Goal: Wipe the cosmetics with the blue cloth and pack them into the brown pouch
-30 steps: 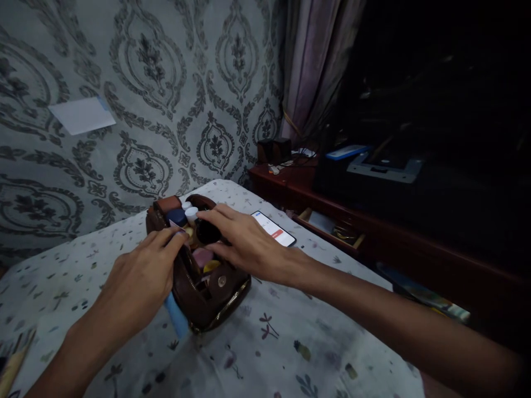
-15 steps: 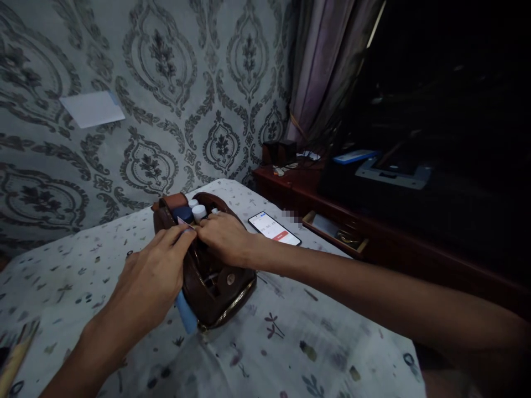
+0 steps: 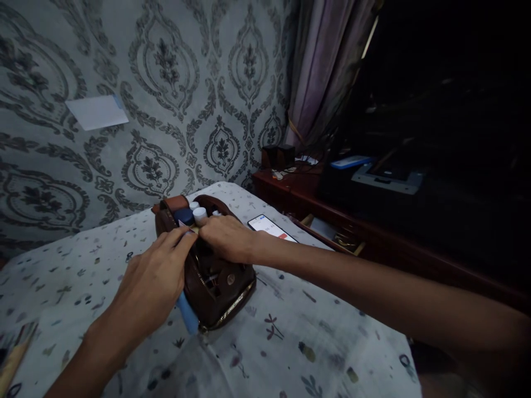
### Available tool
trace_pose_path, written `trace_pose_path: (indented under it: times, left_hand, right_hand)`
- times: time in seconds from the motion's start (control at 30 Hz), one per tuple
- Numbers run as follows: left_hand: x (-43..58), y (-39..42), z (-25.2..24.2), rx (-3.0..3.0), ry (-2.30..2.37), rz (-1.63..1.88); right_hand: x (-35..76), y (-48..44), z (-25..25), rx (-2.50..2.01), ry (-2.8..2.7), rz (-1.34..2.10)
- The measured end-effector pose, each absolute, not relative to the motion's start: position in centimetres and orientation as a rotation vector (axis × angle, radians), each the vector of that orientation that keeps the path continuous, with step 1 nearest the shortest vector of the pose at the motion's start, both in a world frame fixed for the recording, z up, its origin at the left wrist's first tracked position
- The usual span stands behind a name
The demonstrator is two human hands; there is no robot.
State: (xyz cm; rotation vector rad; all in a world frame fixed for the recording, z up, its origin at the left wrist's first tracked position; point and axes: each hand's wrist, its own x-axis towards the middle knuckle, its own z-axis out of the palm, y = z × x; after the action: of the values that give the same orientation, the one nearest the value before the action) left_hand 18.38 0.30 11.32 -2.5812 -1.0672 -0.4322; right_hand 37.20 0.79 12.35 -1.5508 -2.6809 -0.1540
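Observation:
A brown leather bag (image 3: 224,307) lies unzipped on the patterned cloth. Standing in its far end are a bottle with a white cap (image 3: 199,213), a smaller white cap (image 3: 193,205) behind it and a dark blue lid (image 3: 183,216). My left hand (image 3: 160,271) rests over the bag's left rim, thumb and fingers pinched together by a small pale edge. My right hand (image 3: 227,237) reaches into the opening from the right, its fingers curled against the left fingertips; what they grip is hidden. Something light blue (image 3: 188,315) sticks out beneath the bag's left side.
A lit phone (image 3: 271,228) lies just beyond my right forearm, partly covered by it. Past the bed's right edge is a dark red cabinet (image 3: 286,188) with an open drawer (image 3: 332,235). A large dark screen (image 3: 435,110) stands on it. Brush-like items (image 3: 16,354) lie at lower left.
Both hands stay at the bag's opening with almost the same hold. The view has shifted slightly, and my right forearm now covers more of the phone.

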Motion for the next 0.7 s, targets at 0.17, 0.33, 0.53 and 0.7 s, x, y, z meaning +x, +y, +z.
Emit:
trace_pose_path:
  times: [0.17,0.33,0.53,0.7]
  left_hand:
    - [18.4,0.2,11.2,-2.599,-1.089,-0.45]
    - [18.4,0.2,11.0,-2.635,-1.075,-0.557]
    - [17.3,-0.3,9.8,-2.564,-1.047,-1.208]
    - [14.5,-0.6,7.5,-2.548,-1.278,-1.411]
  right_hand:
    - [37.2,0.6,13.3,-1.585,-2.886,-0.061]
    - [37.0,0.7,13.5,-1.61,-2.941,-0.041]
    - [38.0,0.8,13.5,-1.46,-2.862,0.018]
    - [38.3,-0.5,13.5,-1.424,-2.735,0.072]
